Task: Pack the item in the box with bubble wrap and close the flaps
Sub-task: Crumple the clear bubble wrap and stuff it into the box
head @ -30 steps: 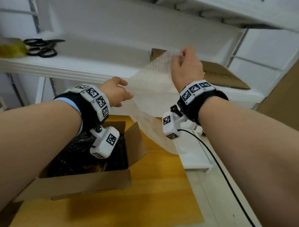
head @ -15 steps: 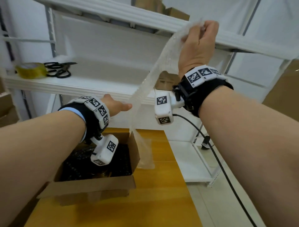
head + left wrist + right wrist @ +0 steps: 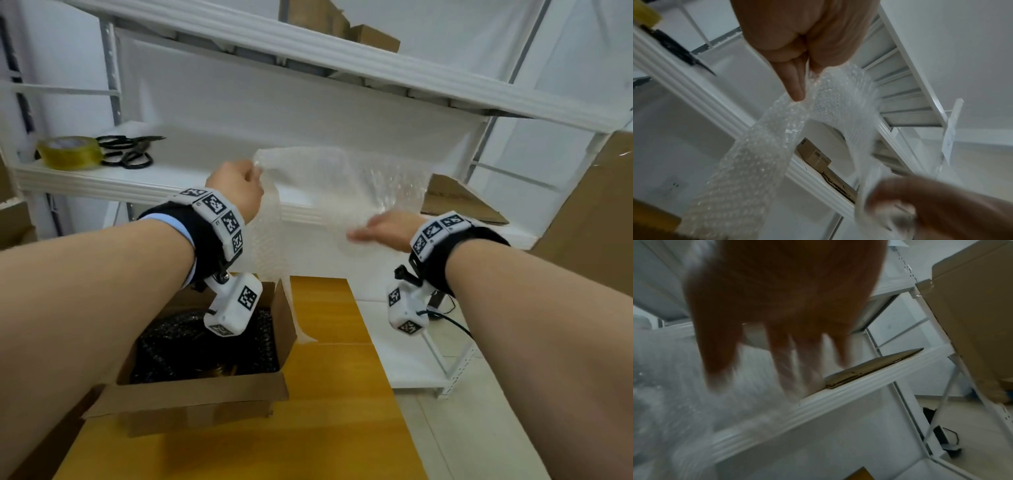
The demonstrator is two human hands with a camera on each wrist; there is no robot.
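**Bubble wrap held up over the open box**

The bubble wrap [image 3: 329,192] hangs in the air above the table [image 3: 335,394], its lower tail trailing down beside the right flap of the box [image 3: 191,397]. The left hand [image 3: 236,188] pinches its upper corner between thumb and fingers [image 3: 795,81]. The right hand [image 3: 383,228] is blurred (fingers stretched out against the sheet), not curled round it. The box sits open at the table's left side, dark padding [image 3: 178,346] inside. On the shelf [image 3: 102,181] behind lie a tape roll [image 3: 70,152] and scissors [image 3: 128,152].
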